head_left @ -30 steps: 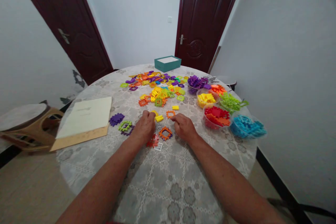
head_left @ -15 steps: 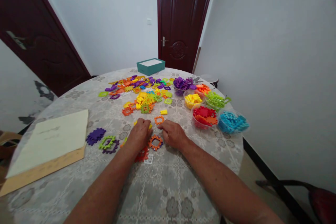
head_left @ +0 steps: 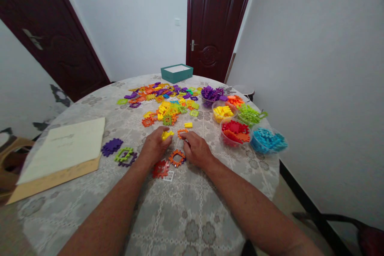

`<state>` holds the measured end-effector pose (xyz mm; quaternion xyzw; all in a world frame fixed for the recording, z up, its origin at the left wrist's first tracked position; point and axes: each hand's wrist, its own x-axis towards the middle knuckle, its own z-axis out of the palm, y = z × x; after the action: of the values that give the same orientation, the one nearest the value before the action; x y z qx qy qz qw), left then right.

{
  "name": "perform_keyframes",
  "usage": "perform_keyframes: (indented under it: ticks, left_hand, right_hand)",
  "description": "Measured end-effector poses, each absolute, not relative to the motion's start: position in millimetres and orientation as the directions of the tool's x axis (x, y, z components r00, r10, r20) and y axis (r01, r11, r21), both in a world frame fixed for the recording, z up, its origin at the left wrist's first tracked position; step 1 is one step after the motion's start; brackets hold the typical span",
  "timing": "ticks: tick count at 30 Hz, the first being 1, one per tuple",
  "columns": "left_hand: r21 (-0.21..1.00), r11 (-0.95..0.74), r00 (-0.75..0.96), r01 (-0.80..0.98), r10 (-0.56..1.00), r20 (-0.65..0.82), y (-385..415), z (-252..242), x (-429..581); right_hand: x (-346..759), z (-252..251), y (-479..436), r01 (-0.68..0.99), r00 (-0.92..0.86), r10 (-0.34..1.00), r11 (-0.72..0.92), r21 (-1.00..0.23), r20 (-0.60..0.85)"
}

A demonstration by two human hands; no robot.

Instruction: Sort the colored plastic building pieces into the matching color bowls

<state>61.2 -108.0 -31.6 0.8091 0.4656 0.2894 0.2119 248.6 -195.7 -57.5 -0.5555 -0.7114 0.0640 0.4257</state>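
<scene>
My left hand is closed on a yellow plastic building piece, held between thumb and fingers just above the cloth. To its right, my right hand has bent fingers at the edge of a small orange square frame, partly covering it. Just beyond lies a loose yellow piece. Nearer me, between the forearms, are an orange toothed frame with purple under it, a red toothed piece and a white grid piece.
Mixed pieces form piles farther back. Tubs of purple, yellow, red, green and blue pieces stand right. Purple and green toothed pieces lie left beside paper. A teal box stands behind.
My left hand has turned and opened toward the view, exposing the yellow piece in its fingers. My right hand's fingers have shifted forward onto the small orange frame. The view has moved slightly.
</scene>
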Motion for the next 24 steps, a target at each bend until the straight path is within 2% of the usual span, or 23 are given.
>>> perform_keyframes:
  ticks: [3,4,6,8,10,16,20,24]
  left_hand:
    - [0.894,-0.191,0.291,0.404,0.954,0.073,-122,-21,71]
    - [0.956,-0.076,0.29,0.285,0.957,-0.011,-127,-18,77]
    - [0.993,0.111,0.327,0.035,0.938,-0.117,-139,-16,89]
    - [0.969,0.208,0.346,-0.131,0.926,-0.152,-148,-17,99]
    - [0.941,0.259,0.353,-0.219,0.92,-0.171,-155,-21,106]
    - [0.847,0.369,0.438,-0.383,0.879,-0.185,-156,-29,103]
    - [0.73,0.505,0.482,-0.46,0.833,-0.273,-153,-22,95]
    - [0.651,0.558,0.494,-0.515,0.814,-0.305,-152,-18,90]
  right_hand:
    - [245,-55,-198,0.666,0.059,0.84,0.369,-0.648,0.539]
    - [244,-54,-199,0.638,0.067,0.845,0.373,-0.674,0.531]
    - [241,-53,-200,0.588,0.059,0.852,0.392,-0.708,0.52]
    - [240,-52,-200,0.567,0.053,0.858,0.396,-0.722,0.511]
    - [240,-50,-200,0.573,0.049,0.866,0.384,-0.724,0.498]
    - [242,-48,-202,0.57,0.012,0.862,0.411,-0.712,0.507]
    - [241,-52,-202,0.545,0.11,0.859,0.368,-0.753,0.5]
    - [241,-57,-202,0.492,0.18,0.89,0.287,-0.822,0.418]
